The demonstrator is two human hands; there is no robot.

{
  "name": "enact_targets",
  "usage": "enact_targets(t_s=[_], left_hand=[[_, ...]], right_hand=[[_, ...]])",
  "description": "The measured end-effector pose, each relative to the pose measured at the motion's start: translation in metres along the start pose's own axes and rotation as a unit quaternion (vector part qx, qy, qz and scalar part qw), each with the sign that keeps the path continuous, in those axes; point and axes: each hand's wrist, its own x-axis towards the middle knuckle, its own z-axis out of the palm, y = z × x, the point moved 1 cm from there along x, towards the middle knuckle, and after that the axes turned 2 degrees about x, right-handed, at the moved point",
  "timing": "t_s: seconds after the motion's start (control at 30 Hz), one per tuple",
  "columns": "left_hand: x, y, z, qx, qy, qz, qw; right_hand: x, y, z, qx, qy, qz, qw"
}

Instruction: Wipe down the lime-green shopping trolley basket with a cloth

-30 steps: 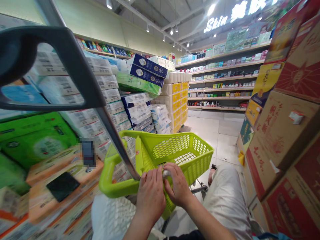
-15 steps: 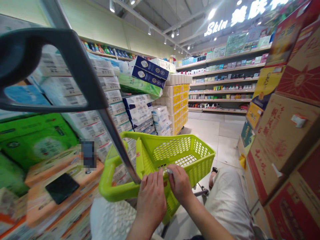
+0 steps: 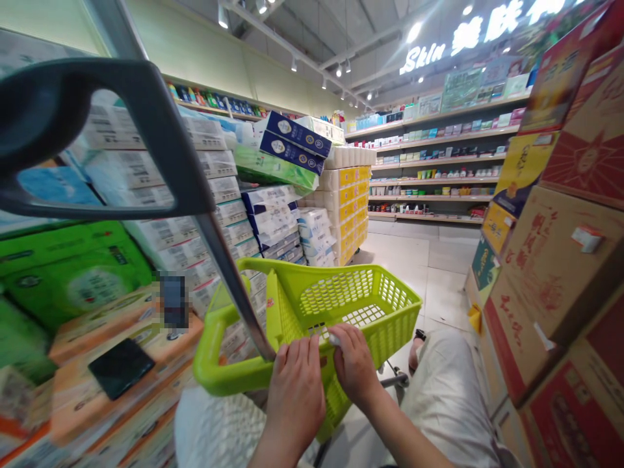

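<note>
A lime-green shopping cart (image 3: 312,296) with a latticed basket stands in front of me. My left hand (image 3: 298,380) lies over its near rim, fingers curled across the edge. Just to the right, my right hand (image 3: 355,364) is closed at the same rim. A small white wad (image 3: 334,339), perhaps tissue, shows at its fingertips; most of it is covered by the hand. A metal tube (image 3: 234,286) with a dark grey looped handle (image 3: 166,130) rises from the cart's rear on the left. The basket's slotted floor is partly visible.
At left are stacked tissue packs (image 3: 214,169) and orange packs (image 3: 97,403) bearing a black flat object (image 3: 121,368). Cardboard cartons (image 3: 546,273) line the right side. Stocked shelves (image 3: 433,156) stand at the back, beyond a tiled floor (image 3: 439,286). My leg (image 3: 439,390) is at lower right.
The right hand has shifted very slightly along the rim with the white wad. The left hand stays on the rim, and the view has tilted a little.
</note>
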Motion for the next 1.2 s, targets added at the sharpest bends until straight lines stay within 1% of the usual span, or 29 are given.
enact_targets(t_s=[0.07, 0.13, 0.23, 0.33, 0.43, 0.47, 0.53, 0.63, 0.73, 0.83, 0.9, 0.93, 1.0, 1.1, 1.2], left_hand=[[0.000, 0.000, 0.001, 0.001, 0.004, 0.000, 1.000], [0.001, 0.000, 0.003, 0.002, 0.011, -0.003, 1.000], [0.002, 0.000, 0.004, 0.003, 0.021, 0.000, 1.000], [0.001, -0.001, 0.005, 0.003, 0.028, 0.006, 1.000], [0.001, -0.001, 0.004, 0.001, 0.031, 0.007, 0.999], [0.001, -0.001, 0.004, 0.002, 0.031, 0.004, 1.000], [0.001, 0.000, 0.005, 0.005, 0.031, -0.002, 0.999], [0.001, 0.000, 0.005, 0.009, 0.040, 0.000, 0.999], [0.000, -0.001, 0.005, 0.006, 0.041, 0.007, 0.999], [0.000, -0.002, 0.003, 0.002, 0.020, 0.004, 1.000], [0.000, -0.002, 0.003, 0.001, 0.011, 0.001, 1.000], [0.000, -0.002, 0.003, 0.001, 0.011, -0.001, 1.000], [0.001, -0.002, 0.004, 0.004, 0.015, -0.002, 1.000], [0.001, -0.002, 0.006, 0.009, 0.025, 0.002, 1.000], [0.000, -0.002, 0.008, 0.008, 0.028, 0.005, 1.000]], right_hand=[[-0.001, -0.002, 0.003, -0.013, 0.021, 0.025, 0.999], [0.000, -0.009, 0.009, -0.011, 0.035, 0.036, 0.999], [0.001, -0.015, 0.012, 0.009, 0.026, 0.017, 0.999], [0.000, -0.003, 0.005, -0.002, 0.008, 0.003, 1.000], [-0.002, 0.010, -0.001, -0.052, 0.031, 0.037, 0.997], [-0.002, 0.010, -0.001, -0.062, 0.038, 0.048, 0.996], [-0.003, 0.003, 0.003, -0.057, 0.040, 0.049, 0.996], [-0.001, -0.009, 0.011, -0.020, 0.025, 0.023, 0.999], [-0.002, -0.003, 0.007, -0.010, -0.001, 0.007, 1.000], [-0.003, 0.013, -0.002, -0.043, 0.011, 0.036, 0.998], [-0.004, 0.016, -0.004, -0.056, 0.029, 0.064, 0.996], [-0.003, 0.013, -0.003, -0.052, 0.032, 0.069, 0.996], [-0.001, 0.001, 0.003, -0.027, 0.027, 0.058, 0.998], [0.001, -0.013, 0.009, 0.017, 0.003, 0.019, 1.000], [0.000, -0.003, 0.003, 0.006, -0.010, 0.008, 1.000]])
